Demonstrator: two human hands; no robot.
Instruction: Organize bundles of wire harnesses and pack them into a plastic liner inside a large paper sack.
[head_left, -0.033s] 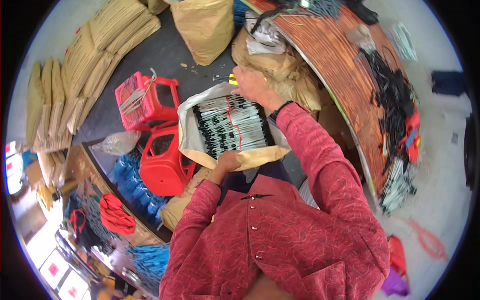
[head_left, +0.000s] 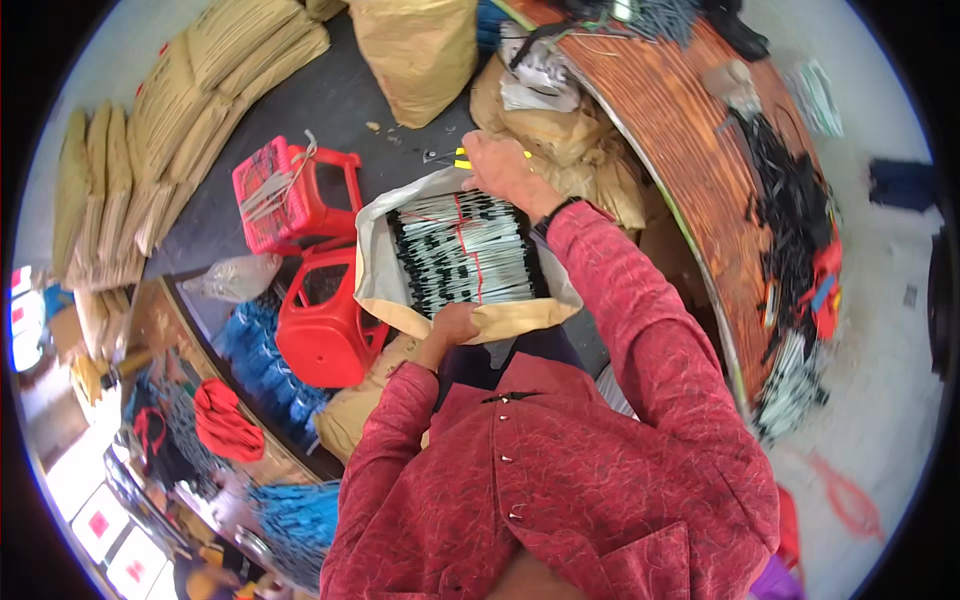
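Note:
An open paper sack (head_left: pixel 530 317) with a pale lining stands upright in front of me. Packed inside are several rows of thin pale strips with black ends (head_left: pixel 440 250), with a red cord (head_left: pixel 468 245) running across them. My left hand (head_left: pixel 455 322) is closed on the sack's near rim, thumb outside. At the far rim is my right hand (head_left: pixel 503 168), its fingers curled round a small tool with yellow handles (head_left: pixel 462 158). The tool's thin tip sticks out to the left; its exact kind is hidden by the hand. Whether these fingers also grip the rim, I cannot tell.
Two red plastic stools (head_left: pixel 325 340) stand left of the sack. Stacked brown paper sacks (head_left: pixel 165 150) fill the far left. A full sack (head_left: pixel 415 60) stands ahead. On the right, a curved-looking wooden table (head_left: pixel 660 110) carries black straps (head_left: pixel 775 190). Blue bundles (head_left: pixel 262 350) lie lower left.
The surroundings have shifted slightly in the picture. Both hands keep their places on the sack, and the right hand has moved a touch left with the yellow-handled tool.

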